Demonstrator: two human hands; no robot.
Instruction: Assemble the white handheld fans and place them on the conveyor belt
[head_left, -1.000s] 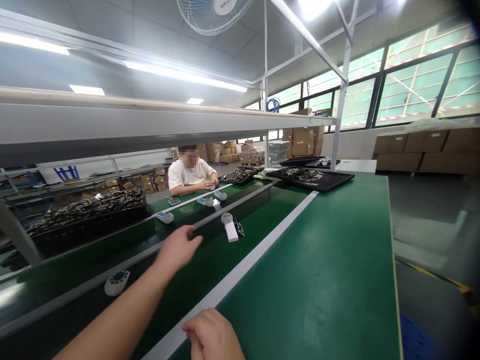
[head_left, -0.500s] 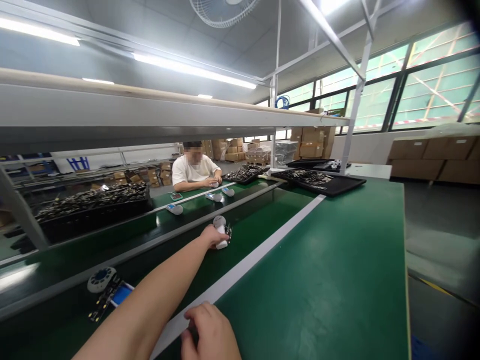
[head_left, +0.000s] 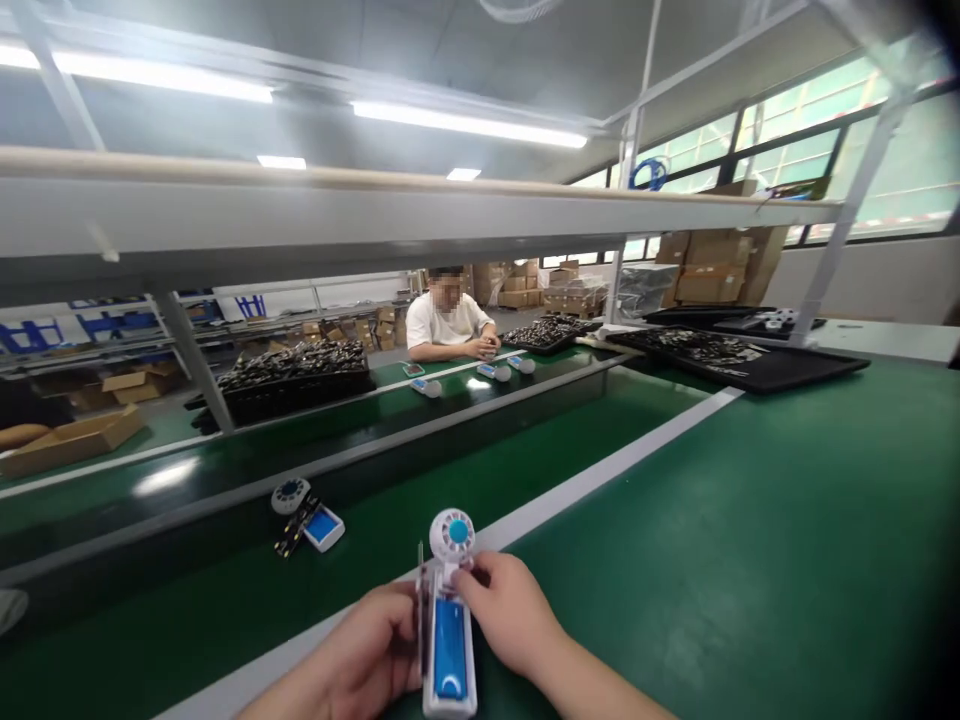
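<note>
A white handheld fan with a blue inner part (head_left: 450,645) is between my two hands, its round head pointing away from me. My left hand (head_left: 379,640) is closed around the fan's left side, where a thin circuit board (head_left: 421,610) stands on edge. The fingers of my right hand (head_left: 506,605) pinch the fan's neck, just below the head. Farther left on the green belt lies another fan head (head_left: 290,495) beside black circuit strips (head_left: 298,525) and a white casing with a blue inside (head_left: 325,528).
Across the belt (head_left: 517,440), a person in a white shirt (head_left: 446,325) sits near several fans. Black trays of small parts stand at the far left (head_left: 292,385), middle (head_left: 547,335) and right (head_left: 810,368). A shelf (head_left: 375,215) spans overhead.
My left hand has come back from the belt with the fan and circuit board. My right hand has moved onto the fan's neck. The view has turned left.
</note>
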